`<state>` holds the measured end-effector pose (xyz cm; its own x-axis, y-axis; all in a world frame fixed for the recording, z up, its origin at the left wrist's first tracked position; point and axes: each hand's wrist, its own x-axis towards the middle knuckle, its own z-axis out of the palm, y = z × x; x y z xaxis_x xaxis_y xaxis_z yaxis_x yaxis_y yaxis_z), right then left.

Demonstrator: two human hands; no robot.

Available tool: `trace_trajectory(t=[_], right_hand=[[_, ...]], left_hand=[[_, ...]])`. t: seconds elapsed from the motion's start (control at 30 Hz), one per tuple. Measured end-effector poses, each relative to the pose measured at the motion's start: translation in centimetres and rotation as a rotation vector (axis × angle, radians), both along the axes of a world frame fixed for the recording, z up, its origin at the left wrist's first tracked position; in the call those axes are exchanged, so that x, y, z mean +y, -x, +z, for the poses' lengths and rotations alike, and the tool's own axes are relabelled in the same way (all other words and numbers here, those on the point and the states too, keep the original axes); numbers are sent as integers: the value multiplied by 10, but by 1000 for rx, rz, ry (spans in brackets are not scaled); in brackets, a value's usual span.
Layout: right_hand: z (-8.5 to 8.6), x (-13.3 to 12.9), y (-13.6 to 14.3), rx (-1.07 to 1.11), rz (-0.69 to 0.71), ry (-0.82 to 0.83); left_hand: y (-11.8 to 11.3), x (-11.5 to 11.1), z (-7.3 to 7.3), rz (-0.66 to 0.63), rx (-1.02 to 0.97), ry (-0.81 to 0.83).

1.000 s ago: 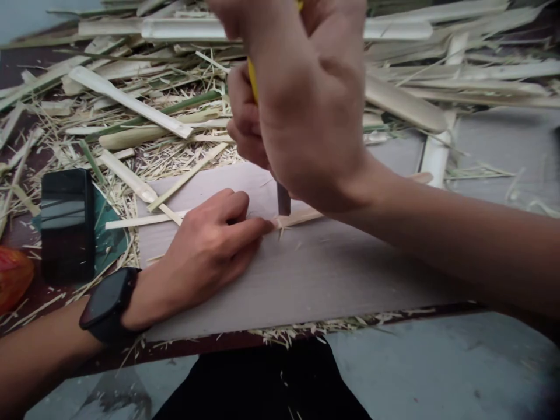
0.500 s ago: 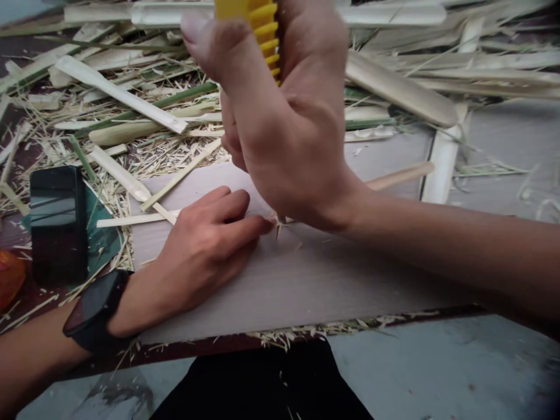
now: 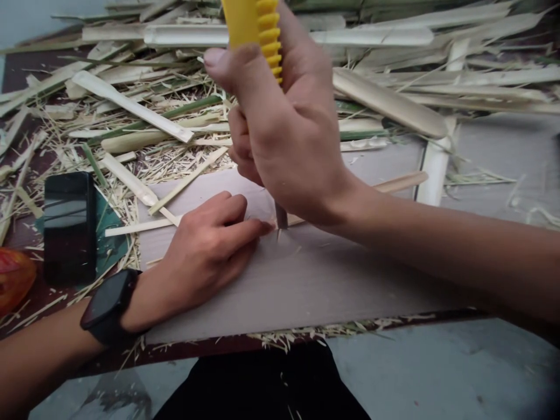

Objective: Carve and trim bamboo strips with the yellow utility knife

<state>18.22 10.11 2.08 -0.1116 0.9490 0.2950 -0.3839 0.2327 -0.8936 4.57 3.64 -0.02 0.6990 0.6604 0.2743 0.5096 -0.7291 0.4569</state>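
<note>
My right hand is closed round the ridged yellow handle of a knife, held upright. Its grey blade comes out below the fist and meets the board by my left fingertips; the middle of the knife is hidden by the hand. My left hand, a black watch on its wrist, rests on the grey-brown board with fingers curled down over a thin bamboo strip. The strip shows left of the knuckles. A bamboo piece also emerges right of the blade, partly behind my right wrist; whether both are one piece I cannot tell.
Bamboo slats and shavings are heaped across the back and left. A black phone lies on something green at the left, near a red-orange object. Shavings line the board's front edge, above my dark-clothed legs.
The view has shifted slightly. My right hand with the knife sits a little lower and the blade now shows beneath it. My left hand keeps its place on the strip.
</note>
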Motion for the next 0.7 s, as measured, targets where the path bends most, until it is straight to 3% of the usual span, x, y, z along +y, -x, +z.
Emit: trace_trajectory(t=[0.33, 0.7], right_hand=[[-7, -1, 3, -75, -104, -28], [-3, 4, 2, -1, -54, 50]], left_hand=[[3, 1, -1, -17, 32, -12], [2, 2, 0, -36, 34, -44]])
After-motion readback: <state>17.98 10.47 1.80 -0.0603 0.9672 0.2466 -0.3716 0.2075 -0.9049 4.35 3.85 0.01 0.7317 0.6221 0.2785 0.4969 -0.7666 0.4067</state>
